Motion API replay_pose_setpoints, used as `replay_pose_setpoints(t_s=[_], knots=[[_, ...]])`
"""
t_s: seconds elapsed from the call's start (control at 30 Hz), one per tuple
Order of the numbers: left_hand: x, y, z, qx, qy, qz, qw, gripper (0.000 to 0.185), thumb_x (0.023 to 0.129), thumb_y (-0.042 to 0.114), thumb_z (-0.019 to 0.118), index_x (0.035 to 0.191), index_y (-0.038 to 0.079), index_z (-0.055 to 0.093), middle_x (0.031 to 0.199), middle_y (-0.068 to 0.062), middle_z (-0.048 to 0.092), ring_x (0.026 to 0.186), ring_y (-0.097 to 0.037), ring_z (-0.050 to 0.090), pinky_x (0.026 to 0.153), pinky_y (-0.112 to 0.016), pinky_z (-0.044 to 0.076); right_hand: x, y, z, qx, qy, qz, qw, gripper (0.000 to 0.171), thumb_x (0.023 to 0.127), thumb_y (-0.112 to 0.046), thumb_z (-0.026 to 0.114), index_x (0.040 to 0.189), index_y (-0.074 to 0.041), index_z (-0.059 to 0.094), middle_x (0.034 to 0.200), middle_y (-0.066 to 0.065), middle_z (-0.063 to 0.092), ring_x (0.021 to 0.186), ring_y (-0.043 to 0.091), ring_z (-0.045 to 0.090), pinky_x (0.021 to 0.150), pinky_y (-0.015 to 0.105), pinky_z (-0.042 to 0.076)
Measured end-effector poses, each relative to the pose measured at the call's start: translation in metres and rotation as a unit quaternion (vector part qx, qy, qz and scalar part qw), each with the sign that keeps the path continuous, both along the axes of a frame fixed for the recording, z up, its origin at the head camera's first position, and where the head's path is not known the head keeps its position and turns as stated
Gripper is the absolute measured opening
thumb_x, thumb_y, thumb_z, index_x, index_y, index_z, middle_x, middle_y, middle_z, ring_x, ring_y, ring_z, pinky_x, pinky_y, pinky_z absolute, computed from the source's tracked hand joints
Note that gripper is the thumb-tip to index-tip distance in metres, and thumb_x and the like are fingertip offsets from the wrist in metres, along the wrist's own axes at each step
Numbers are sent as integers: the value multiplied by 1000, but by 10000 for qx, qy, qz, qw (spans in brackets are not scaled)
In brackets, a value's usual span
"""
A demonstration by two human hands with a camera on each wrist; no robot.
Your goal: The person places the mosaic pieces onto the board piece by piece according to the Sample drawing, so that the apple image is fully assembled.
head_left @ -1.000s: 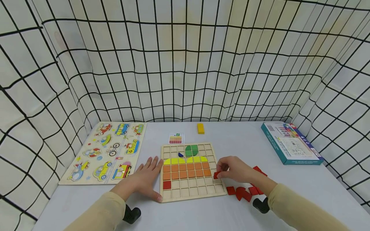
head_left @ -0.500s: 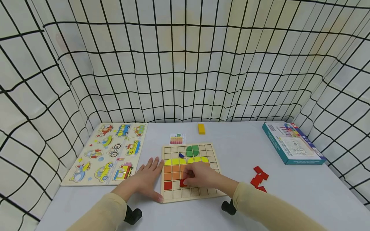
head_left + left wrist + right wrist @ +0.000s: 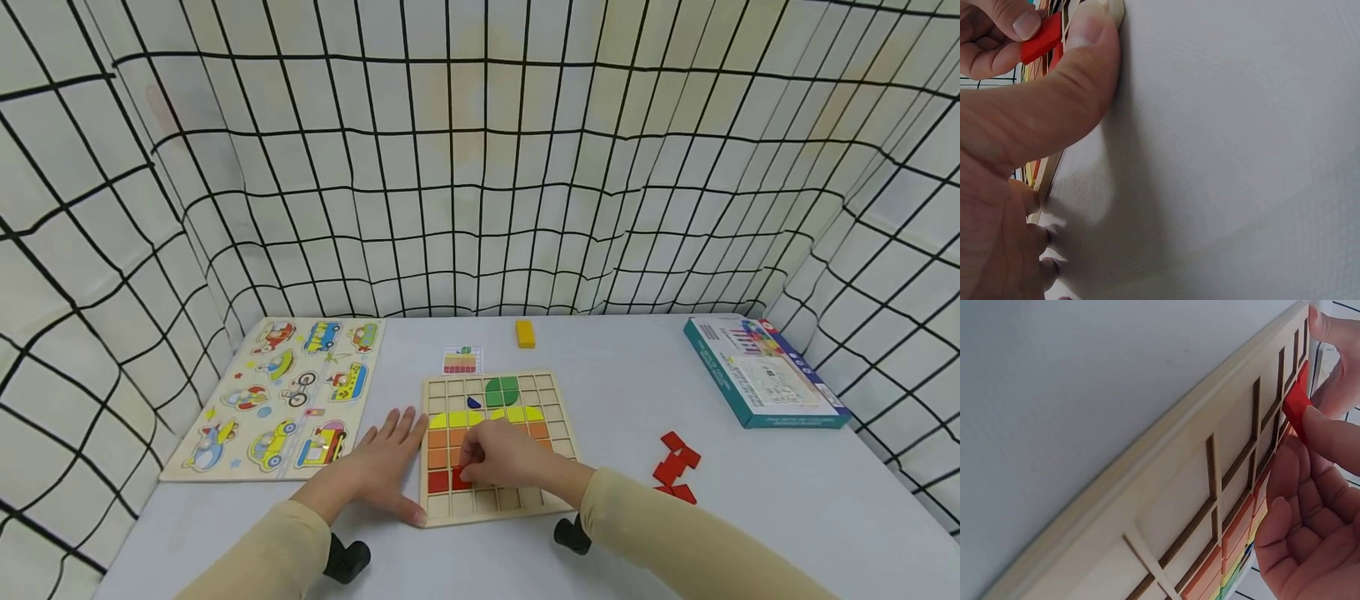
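A pale wooden grid board (image 3: 564, 417) carries bands of colour: green and a spot of blue at top, then yellow, orange and red squares below. A red square tile (image 3: 461, 479) shows between the fingers. Loose red wooden pieces (image 3: 675, 467) lie on the light grey surface (image 3: 615, 367), with a yellow block (image 3: 525, 333), a teal printed box (image 3: 765, 383) and a cream vehicle puzzle (image 3: 281, 396) in mixed colours.
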State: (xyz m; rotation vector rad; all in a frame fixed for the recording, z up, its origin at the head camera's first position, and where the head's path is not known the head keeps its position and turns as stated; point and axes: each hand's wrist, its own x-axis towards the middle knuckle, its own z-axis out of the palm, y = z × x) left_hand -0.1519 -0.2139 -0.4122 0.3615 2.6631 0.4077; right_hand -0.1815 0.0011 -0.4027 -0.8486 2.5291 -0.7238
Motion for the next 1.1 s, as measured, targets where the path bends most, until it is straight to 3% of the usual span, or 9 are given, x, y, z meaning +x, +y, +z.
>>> replay_pose_setpoints(t_s=[0.37,0.63,0.83,1.1], knots=[[0,-1,4,41,40,-39,10000,133,64,55,92,162,1,20,171,-25,10,158,-48,3,124,-70,10,6,-10,-1,706,751,6,9947,10,91,-22,79,84,-18,74,71,-12,62,67,5,53,63,15,47],[1,0,3,64,4,-36,10000,133,65,54,92,162,1,19,170,-26,10,158,-48,3,124,-70,11,0,3,2,199,699,-95,9973,8,93,-17,76,86,-17,74,76,-11,65,70,4,55,66,16,49],[2,1,2,68,27,-11,10000,132,65,52,92,162,1,18,171,-25,9,158,-48,3,124,-70,10,-20,52,13,2,652,-568,9963,5,93,-14,76,90,-12,73,81,-6,67,75,10,57,67,23,51],[1,0,1,65,24,-56,10000,133,65,54,92,162,1,17,171,-25,8,158,-48,2,124,-70,10,-43,159,19,258,601,-1575,9853,9,93,-11,74,102,-7,73,88,2,68,81,17,57,68,25,53]])
